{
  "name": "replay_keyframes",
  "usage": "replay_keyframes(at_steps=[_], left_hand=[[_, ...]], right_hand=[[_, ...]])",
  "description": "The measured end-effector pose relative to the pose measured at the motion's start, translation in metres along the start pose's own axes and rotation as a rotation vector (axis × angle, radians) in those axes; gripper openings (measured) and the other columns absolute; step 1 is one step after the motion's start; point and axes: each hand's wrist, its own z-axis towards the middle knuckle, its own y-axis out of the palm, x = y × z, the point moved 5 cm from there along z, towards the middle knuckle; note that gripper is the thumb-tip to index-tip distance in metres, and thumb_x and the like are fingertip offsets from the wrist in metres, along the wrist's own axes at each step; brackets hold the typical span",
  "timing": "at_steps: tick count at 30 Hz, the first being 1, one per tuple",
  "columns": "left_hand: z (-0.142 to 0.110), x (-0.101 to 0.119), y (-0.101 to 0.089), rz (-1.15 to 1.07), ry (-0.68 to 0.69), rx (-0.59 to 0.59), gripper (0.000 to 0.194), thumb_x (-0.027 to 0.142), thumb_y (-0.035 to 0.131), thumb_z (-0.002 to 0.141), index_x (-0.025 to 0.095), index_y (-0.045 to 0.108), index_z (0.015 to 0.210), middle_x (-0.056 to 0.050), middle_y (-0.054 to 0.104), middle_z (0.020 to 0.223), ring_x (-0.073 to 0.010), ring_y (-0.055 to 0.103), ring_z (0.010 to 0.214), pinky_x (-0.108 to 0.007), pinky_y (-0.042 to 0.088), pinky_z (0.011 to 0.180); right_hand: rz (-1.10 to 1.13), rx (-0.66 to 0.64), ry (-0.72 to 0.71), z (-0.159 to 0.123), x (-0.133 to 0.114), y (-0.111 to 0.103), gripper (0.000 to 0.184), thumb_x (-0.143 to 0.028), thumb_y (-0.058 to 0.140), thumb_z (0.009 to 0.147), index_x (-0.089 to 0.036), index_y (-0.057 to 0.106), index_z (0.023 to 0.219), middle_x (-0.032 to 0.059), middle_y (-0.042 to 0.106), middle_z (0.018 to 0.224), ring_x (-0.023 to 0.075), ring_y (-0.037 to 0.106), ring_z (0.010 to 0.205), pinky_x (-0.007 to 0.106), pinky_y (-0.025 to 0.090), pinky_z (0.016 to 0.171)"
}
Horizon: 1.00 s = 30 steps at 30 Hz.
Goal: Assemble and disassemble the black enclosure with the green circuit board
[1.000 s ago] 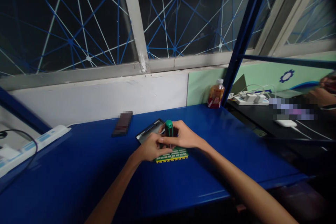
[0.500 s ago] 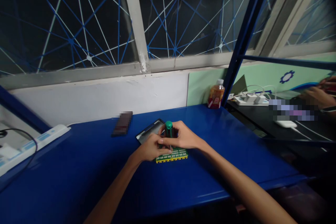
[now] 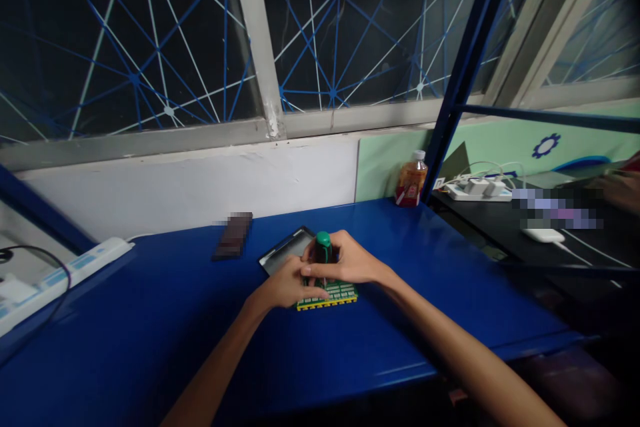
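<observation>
A green circuit board (image 3: 336, 293) with a yellow front edge lies on the blue table (image 3: 150, 320). Upright over the board stands a green-handled screwdriver (image 3: 323, 245), and my right hand (image 3: 350, 261) is closed around its handle. My left hand (image 3: 286, 283) rests on the board's left part, its fingers pressed by the screwdriver's shaft. Behind the hands a dark metal tray (image 3: 283, 252) lies flat; what is in it is hidden.
A dark flat device (image 3: 233, 236) lies at the back of the table. A white power strip (image 3: 60, 275) runs along the left edge. A bottle of orange drink (image 3: 413, 180) stands by a blue post. Another person's hand (image 3: 623, 188) is at the neighbouring dark desk.
My hands and the screwdriver stay almost still on the board. The other person's hand at far right has drawn back toward the frame's edge.
</observation>
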Motion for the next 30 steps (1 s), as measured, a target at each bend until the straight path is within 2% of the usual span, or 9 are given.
replay_keyframes(at_steps=[4,7,12,17,24,30], left_hand=[[-0.001,0.005,0.001,-0.070,0.068,-0.072,0.027,0.036,0.069,0.077,0.014,0.070,0.091,-0.004,0.069,0.077,-0.0153,0.060,0.065,-0.026,0.046,0.059],[-0.001,0.006,0.001,-0.079,0.081,-0.053,0.023,0.037,0.069,0.078,0.015,0.072,0.084,-0.005,0.071,0.083,-0.0184,0.064,0.075,-0.028,0.049,0.068],[0.000,0.005,0.001,-0.037,0.029,-0.013,0.031,0.037,0.074,0.072,0.012,0.069,0.089,-0.003,0.068,0.072,-0.0161,0.061,0.063,-0.026,0.048,0.059],[-0.001,0.007,0.004,-0.145,0.042,-0.045,0.031,0.033,0.069,0.077,0.014,0.067,0.101,-0.006,0.072,0.082,-0.0181,0.066,0.075,-0.028,0.051,0.070],[0.000,0.010,0.002,-0.118,0.039,-0.006,0.024,0.035,0.072,0.075,0.012,0.071,0.083,-0.004,0.070,0.074,-0.0154,0.062,0.066,-0.027,0.050,0.063],[0.000,0.015,-0.002,-0.031,0.058,-0.025,0.020,0.031,0.070,0.077,0.013,0.074,0.086,-0.005,0.070,0.073,-0.0121,0.054,0.058,-0.023,0.044,0.054]], right_hand=[[0.014,-0.017,0.000,0.000,0.000,0.000,0.032,-0.045,0.066,0.078,-0.014,0.066,0.083,0.0011,0.064,0.063,0.0105,0.056,0.052,0.024,0.044,0.050],[-0.047,0.033,-0.011,0.000,0.000,-0.003,0.033,-0.045,0.069,0.076,-0.013,0.067,0.083,0.0006,0.063,0.061,0.0101,0.055,0.052,0.023,0.042,0.049],[0.015,-0.011,0.018,0.000,0.004,0.000,0.034,-0.046,0.067,0.078,-0.013,0.066,0.086,0.0021,0.065,0.065,0.0109,0.058,0.052,0.023,0.042,0.047],[-0.002,0.010,0.001,-0.001,0.003,-0.002,0.033,-0.045,0.068,0.078,-0.013,0.066,0.084,0.0025,0.065,0.063,0.0114,0.059,0.054,0.023,0.044,0.049],[0.065,0.032,0.001,0.001,0.001,-0.002,0.031,-0.044,0.067,0.078,-0.014,0.066,0.084,0.0008,0.064,0.060,0.0101,0.056,0.048,0.023,0.043,0.046],[0.040,0.123,0.015,0.000,0.005,-0.007,0.032,-0.046,0.065,0.080,-0.014,0.066,0.079,-0.0012,0.058,0.054,0.0086,0.051,0.046,0.022,0.039,0.045]])
